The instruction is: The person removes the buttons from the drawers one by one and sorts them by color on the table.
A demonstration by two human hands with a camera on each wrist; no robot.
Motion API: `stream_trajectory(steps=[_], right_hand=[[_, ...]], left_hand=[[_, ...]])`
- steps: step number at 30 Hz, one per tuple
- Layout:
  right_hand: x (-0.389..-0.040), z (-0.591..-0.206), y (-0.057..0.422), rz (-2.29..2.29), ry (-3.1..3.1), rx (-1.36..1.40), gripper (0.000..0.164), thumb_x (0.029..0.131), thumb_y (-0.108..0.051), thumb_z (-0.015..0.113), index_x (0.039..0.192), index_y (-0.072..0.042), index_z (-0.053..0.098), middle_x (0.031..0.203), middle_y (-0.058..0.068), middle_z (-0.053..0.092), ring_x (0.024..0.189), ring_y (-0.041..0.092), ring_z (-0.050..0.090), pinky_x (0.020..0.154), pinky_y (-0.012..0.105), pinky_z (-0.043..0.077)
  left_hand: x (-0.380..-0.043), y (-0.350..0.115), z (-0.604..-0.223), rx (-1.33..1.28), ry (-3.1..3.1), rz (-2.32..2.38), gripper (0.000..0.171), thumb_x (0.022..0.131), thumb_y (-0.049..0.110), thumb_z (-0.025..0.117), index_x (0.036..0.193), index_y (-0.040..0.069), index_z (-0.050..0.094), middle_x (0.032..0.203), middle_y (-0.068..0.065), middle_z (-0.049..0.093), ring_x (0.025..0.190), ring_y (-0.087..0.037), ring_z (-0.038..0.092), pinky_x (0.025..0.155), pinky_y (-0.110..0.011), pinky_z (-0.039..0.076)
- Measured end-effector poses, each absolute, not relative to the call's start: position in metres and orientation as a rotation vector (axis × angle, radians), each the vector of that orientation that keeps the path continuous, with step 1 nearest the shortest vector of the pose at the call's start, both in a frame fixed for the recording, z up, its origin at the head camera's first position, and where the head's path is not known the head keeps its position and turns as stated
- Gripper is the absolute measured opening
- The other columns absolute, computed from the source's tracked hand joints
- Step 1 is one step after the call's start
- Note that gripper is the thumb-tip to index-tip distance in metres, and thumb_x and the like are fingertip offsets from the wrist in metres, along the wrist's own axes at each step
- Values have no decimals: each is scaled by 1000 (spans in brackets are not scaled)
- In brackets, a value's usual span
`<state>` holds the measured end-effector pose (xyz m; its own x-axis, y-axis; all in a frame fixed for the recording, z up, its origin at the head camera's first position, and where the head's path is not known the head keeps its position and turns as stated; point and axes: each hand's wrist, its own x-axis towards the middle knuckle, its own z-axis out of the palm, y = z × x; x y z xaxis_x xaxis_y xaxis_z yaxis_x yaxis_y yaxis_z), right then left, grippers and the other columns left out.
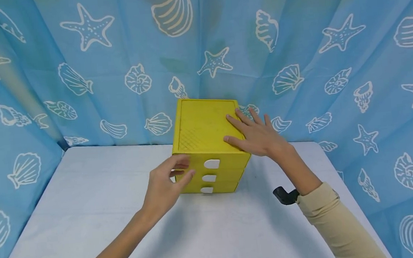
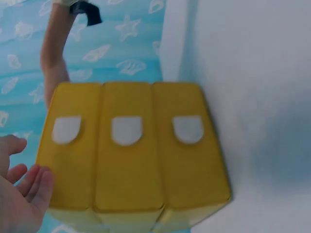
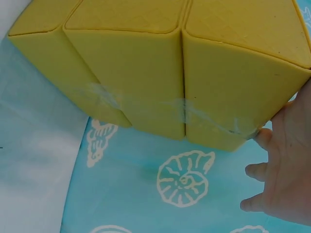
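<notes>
A yellow box of three stacked drawers stands near the back of the table, each drawer front bearing a white tab handle. My right hand rests on the right edge of its top with fingers spread. In the right wrist view, clear tape runs across the drawers' side. My left hand is at the front left corner, thumb and fingers apart, nothing between them. The left wrist view has that hand beside the top drawer's front.
The box stands on a white-covered table. Close behind it hangs a blue curtain printed with shells and starfish, which also runs along both sides. Each wrist wears a black strap mount.
</notes>
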<state>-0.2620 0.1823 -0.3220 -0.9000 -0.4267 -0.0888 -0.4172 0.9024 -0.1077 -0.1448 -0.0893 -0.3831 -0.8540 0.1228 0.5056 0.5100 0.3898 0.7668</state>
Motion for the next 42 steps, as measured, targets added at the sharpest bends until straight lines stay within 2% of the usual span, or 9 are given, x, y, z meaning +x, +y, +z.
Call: stream_trajectory(steps=[4,8,19,26,33,42], right_hand=[[-262,-326,184,-165,2975,-653,82,94,-76,28,161,-29,15,167,6,2,149,41,-6,112,71,-4],[-262,-328,185,-182,2986,-650,82,94,-77,29,161,-31,17,167,6,3,149,42,-5,111,71,-3],[-262,-327,183,-200,2992,-645,82,93,-77,30,160,-31,18,167,5,2,150,40,-4,111,72,-3],[-263,-329,184,-214,2991,-629,82,93,-77,30,160,-32,18,167,4,2,150,40,-3,111,72,-4],[-263,-327,184,-202,2992,-630,82,94,-75,32,161,-30,16,167,5,2,150,41,-3,111,72,-6],[-262,-329,185,-215,2994,-621,84,93,-76,32,161,-29,17,167,6,3,150,41,-2,111,72,-5]], left_hand=[[-145,-73,-394,-518,-2340,-1571,39,85,6,79,122,3,66,116,-7,69,104,-21,67,85,-29,57],[-149,-59,-402,-520,-2338,-1547,38,85,7,80,121,3,68,114,-6,70,103,-21,69,84,-27,57],[-163,-45,-403,-507,-2256,-1256,14,85,10,80,94,1,74,84,-5,73,76,-14,71,71,-21,57],[-164,-44,-404,-498,-2277,-1137,12,86,13,80,88,3,75,79,-3,72,72,-13,70,66,-20,57],[-151,-44,-404,-514,-2286,-1102,13,83,15,83,88,4,76,79,-1,72,72,-11,70,66,-19,57],[-116,-44,-407,-533,-2265,-1091,15,80,14,86,86,6,75,78,1,71,71,-6,68,67,-17,56]])
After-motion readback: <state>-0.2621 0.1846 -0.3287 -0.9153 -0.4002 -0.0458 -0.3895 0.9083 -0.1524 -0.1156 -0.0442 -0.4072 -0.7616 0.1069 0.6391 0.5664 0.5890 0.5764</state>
